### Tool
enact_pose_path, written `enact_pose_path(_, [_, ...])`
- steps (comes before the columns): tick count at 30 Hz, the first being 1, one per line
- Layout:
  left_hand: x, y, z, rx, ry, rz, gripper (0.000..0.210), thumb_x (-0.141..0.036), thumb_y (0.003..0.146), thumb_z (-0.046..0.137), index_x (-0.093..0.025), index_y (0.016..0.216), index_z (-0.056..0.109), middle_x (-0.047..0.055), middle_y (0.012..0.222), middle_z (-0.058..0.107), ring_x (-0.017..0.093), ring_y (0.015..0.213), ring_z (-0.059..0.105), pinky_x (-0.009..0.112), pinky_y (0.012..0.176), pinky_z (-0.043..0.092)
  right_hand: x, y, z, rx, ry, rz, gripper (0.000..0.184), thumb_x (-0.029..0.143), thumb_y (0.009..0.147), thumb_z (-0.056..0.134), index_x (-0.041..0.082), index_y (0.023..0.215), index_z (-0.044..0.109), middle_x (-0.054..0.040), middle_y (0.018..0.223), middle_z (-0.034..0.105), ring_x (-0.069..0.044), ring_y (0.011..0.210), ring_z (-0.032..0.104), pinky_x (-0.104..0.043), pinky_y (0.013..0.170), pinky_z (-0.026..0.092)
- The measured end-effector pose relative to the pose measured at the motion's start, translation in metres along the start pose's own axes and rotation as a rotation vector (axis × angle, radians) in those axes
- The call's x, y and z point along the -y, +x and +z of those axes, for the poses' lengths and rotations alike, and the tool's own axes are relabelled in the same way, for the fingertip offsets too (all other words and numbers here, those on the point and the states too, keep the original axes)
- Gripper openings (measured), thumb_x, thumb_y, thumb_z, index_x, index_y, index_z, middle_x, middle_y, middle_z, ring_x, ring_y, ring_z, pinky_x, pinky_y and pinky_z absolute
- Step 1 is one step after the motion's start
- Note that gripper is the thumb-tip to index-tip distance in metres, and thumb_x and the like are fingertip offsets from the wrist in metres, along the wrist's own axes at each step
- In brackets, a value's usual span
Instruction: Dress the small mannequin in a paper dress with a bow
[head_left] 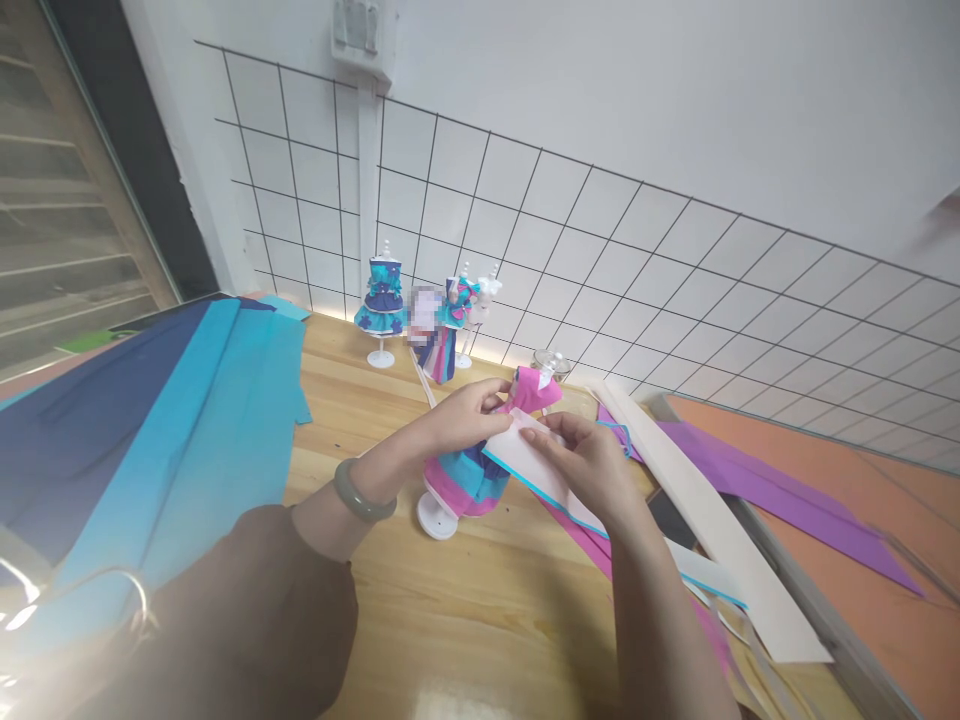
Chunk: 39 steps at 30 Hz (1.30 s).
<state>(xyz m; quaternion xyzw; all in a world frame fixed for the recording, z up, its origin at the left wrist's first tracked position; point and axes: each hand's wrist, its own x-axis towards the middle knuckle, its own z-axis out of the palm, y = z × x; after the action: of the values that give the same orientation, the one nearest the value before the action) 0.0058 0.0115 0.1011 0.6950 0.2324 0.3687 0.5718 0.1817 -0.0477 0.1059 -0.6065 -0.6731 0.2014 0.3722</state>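
Note:
A small dress form stands on a white round base [437,517], wearing a pink top [534,392] and a skirt banded in blue and pink [469,480]. Across its waist lies a white strip with a bright blue edge [529,462], which trails off under my right forearm. My left hand [469,415], with a green bangle [365,492] on its wrist, pinches the strip's upper left end close to the pink top. The thumb and fingers of my right hand [589,460] close on the strip farther right. Part of the form is hidden behind the strip and both hands.
More small dressed forms, one in a tiered blue dress [381,305], stand at the back. Blue sheets [247,400] cover the table's left. At right lie a long white strip [720,520], a purple sheet [795,490] and pink pieces. A black wire grid [540,220] lines the wall.

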Motion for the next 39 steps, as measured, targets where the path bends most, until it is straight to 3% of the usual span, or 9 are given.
enact_pose_path(14, [0.003,0.001,-0.001,0.007,0.005,0.018,0.023,-0.024,0.076,0.055,-0.015,0.098,0.055,-0.004,0.065,0.047,0.006,0.054,0.041,0.017,0.047,0.03,0.01,-0.005,0.003,-0.034,0.095,-0.096,0.027,0.042,0.082,0.056,0.019,0.084,0.07,-0.0053,0.082,0.07,-0.02,0.072,0.061,-0.029,0.06,0.045])
enact_pose_path(20, [0.004,0.001,-0.002,0.024,0.019,0.035,0.025,-0.025,0.078,0.055,-0.016,0.101,0.055,-0.002,0.068,0.048,0.007,0.057,0.044,0.017,0.049,0.031,0.013,-0.007,0.005,-0.089,0.023,-0.166,0.021,0.037,0.082,0.058,0.021,0.085,0.071,-0.0052,0.085,0.072,-0.022,0.078,0.065,-0.031,0.066,0.048])
enact_pose_path(30, [0.001,-0.002,-0.001,0.003,0.042,0.042,0.022,-0.026,0.077,0.056,-0.015,0.096,0.056,-0.004,0.064,0.042,0.006,0.055,0.038,0.017,0.047,0.028,0.016,-0.008,0.005,-0.088,-0.066,-0.201,0.022,0.035,0.085,0.055,0.021,0.088,0.071,-0.0046,0.08,0.071,-0.02,0.072,0.062,-0.029,0.06,0.045])
enact_pose_path(39, [0.003,0.0,0.0,0.024,0.064,0.067,0.02,-0.027,0.079,0.054,-0.016,0.096,0.055,-0.003,0.068,0.047,0.006,0.059,0.042,0.018,0.052,0.032,0.011,-0.004,0.007,-0.079,0.092,-0.113,0.022,0.039,0.081,0.059,0.019,0.082,0.069,-0.0044,0.08,0.069,-0.018,0.071,0.059,-0.028,0.062,0.043])
